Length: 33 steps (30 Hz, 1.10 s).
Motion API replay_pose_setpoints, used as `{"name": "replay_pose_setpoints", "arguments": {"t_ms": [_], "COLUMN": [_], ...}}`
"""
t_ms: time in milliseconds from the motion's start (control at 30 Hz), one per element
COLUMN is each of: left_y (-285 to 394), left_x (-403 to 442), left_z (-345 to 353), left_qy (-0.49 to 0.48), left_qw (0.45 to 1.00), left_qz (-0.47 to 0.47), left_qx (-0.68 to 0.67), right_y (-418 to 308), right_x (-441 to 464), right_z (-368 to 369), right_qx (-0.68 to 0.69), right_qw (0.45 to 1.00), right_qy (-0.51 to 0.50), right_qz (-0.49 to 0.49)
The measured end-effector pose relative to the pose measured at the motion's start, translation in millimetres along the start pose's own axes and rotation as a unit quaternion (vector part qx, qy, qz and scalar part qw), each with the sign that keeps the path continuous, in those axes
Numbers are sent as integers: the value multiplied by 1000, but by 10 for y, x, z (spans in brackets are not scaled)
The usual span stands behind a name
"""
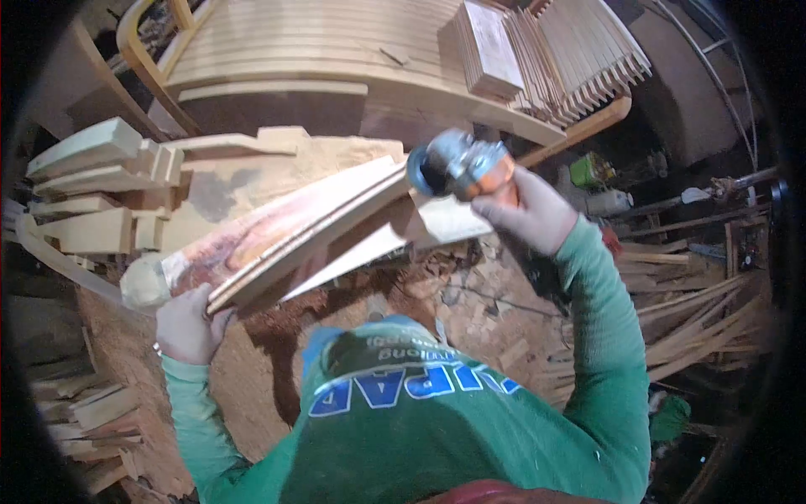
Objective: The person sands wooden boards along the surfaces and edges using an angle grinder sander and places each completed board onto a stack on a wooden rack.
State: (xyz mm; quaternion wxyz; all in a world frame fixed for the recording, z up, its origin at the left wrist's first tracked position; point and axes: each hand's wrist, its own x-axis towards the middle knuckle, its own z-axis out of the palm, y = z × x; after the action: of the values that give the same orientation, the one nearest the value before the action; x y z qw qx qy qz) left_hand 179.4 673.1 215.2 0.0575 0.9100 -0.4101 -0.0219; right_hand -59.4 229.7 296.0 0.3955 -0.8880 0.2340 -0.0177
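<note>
Gloved and low at the left, my left hand grips the near end of a long wooden board, which slants up to the right. My right hand, also gloved, is wrapped round an orange and grey power grinder. The grinder's disc end is at the board's upper right end; whether it touches is unclear. Behind the board lies a long padded piece with a reddish, whitish surface and a rounded pale end.
Cut wooden pieces are stacked at the left. Across the back stands a slatted wooden frame with stacked slats at its right. Scrap wood lies at the right, with sawdust and chips on the floor.
</note>
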Motion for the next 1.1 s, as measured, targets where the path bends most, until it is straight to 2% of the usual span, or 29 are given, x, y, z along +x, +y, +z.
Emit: {"name": "replay_pose_setpoints", "arguments": {"t_ms": [100, 200, 333, 400, 467, 533, 600, 700, 833, 933, 967, 1067, 1100], "left_y": [25, 22, -21, 134, 395, 543, 858, 871, 774, 837, 840, 997, 1122], "left_x": [29, 17, 138, 404, 744, 1242, 1682, 2019, 1982, 1864, 1879, 1614, 1459], "left_z": [-41, -26, 2, -27, 8, 317, 310, 311, 693, 993, 1069, 1188, 1125], "left_qy": [-28, -2, 7, 36, 15, 39, 2, -93, -89, -131, -195, -110, -133], "left_qw": [999, 1000, 999, 995, 999, 998, 1000, 992, 990, 985, 971, 988, 989], "left_qz": [-8, 1, 21, 40, 4, 16, -24, -86, -80, -61, -72, -10, 27], "left_qx": [-18, 16, -34, -88, -45, -39, -13, -13, -68, -97, -120, -109, -52], "right_y": [-203, 230, 890, 963, 1192, 1405, 1603, 1580, 1730, 1817, 1829, 1914, 1905], "right_x": [-17, -19, -459, -811, -1069, -1304, -1521, -1796, -2031, -2144, -2135, -2059, -2002], "right_z": [-70, -246, -319, -166, 73, 291, 510, 618, 712, 698, 686, 638, 607], "right_qx": [-115, 26, 215, 230, 232, 253, 262, 262, 259, 249, 253, 247, 234], "right_qw": [991, 997, 963, 950, 949, 939, 931, 922, 912, 905, 904, 906, 912], "right_qy": [-28, 38, 120, 151, 170, 170, 183, 190, 229, 240, 243, 247, 239], "right_qz": [63, 64, 109, 146, 132, 161, 179, 211, 221, 246, 245, 237, 236]}}
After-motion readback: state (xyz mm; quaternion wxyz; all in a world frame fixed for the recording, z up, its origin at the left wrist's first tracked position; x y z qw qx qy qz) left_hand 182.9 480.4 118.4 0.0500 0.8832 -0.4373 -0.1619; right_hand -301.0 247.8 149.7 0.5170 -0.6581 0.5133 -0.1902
